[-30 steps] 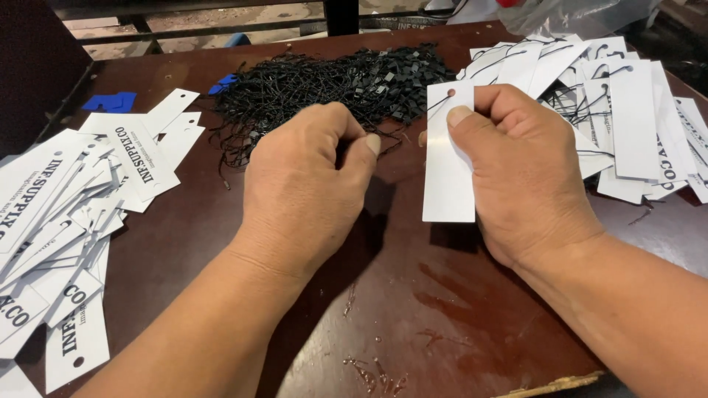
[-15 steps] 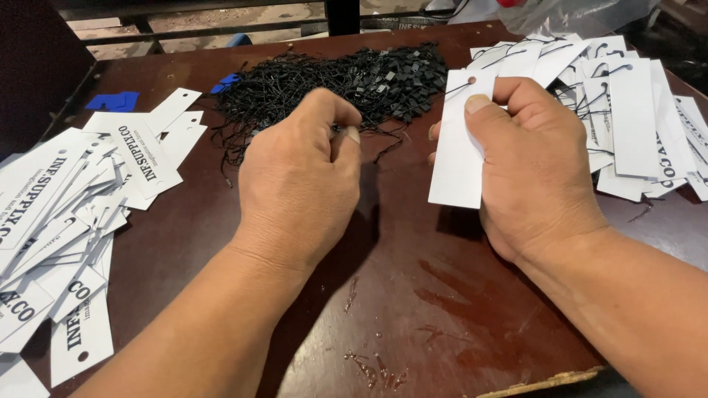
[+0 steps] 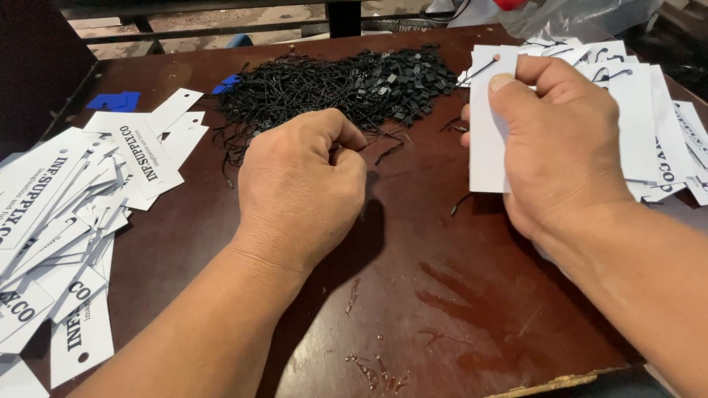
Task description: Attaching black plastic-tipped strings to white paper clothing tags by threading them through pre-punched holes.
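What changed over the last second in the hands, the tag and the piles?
The right hand lifted its blank white tag slightly up and right. The left hand curled into a looser fist, nearer the black string pile. Both tag piles and the table stayed put.

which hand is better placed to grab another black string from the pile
Left. The left hand sits just below the pile of black strings, closed loosely with nothing clearly in it, while the right hand grips a white tag.
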